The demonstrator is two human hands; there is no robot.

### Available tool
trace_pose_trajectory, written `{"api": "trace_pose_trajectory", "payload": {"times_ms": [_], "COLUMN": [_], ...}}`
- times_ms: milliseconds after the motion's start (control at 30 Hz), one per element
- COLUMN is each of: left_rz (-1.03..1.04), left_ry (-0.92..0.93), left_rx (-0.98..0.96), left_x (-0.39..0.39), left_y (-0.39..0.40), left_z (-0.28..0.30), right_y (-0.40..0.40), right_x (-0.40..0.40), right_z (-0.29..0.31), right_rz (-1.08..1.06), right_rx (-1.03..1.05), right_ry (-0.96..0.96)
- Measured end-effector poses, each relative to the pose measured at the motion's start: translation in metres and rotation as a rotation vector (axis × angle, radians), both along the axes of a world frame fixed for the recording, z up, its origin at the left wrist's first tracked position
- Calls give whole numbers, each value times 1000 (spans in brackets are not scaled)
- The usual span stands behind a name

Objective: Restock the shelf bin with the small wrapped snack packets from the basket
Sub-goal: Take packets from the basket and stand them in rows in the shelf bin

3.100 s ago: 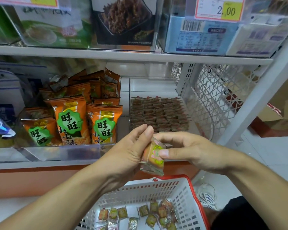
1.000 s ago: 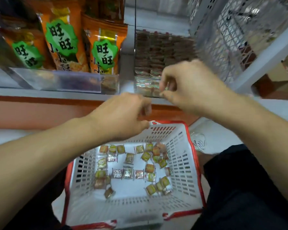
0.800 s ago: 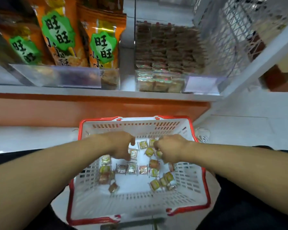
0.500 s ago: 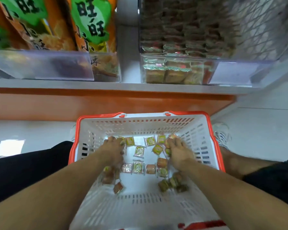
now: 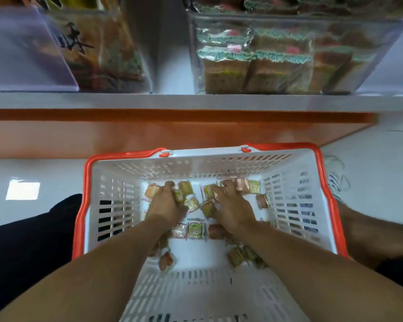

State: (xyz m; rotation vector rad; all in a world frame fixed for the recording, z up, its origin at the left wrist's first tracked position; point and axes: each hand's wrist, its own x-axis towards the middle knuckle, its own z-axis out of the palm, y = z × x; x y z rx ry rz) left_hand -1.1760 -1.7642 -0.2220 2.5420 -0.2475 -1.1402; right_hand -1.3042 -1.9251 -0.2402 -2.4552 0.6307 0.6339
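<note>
both hands (image 5: 165, 205) (image 5: 230, 209) at basket (image 5: 126, 156) far wall, fingers curled on snack packets (image 5: 194, 229), gathering a load for shelf bin (image 5: 277, 54).

Small wrapped snack packets (image 5: 194, 230) scattered on white basket (image 5: 116, 182) floor, clear shelf bin (image 5: 289, 31) part-filled above.

I see both forearms reaching forward and down, roughly parallel, wrists close together. My left hand (image 5: 166, 204) lies palm-down with fingers curled under. My right hand (image 5: 232, 206) lies palm-down too, fingers bent and slightly spread, knuckles up.
</note>
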Motion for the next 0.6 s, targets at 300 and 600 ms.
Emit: {"api": "trace_pose_trajectory", "payload": {"times_ms": [300,600], "left_rz": [342,591], "left_ry": [260,517], "left_rx": [-271,-357], "left_x": [-22,-18], "left_y": [-38,-22], "left_z": [-5,-7], "right_y": [31,23], "right_x": [22,19], "right_z": [-14,-2], "right_rz": [-137,-216], "right_rx": [164,389], "right_ry": [0,-102]}}
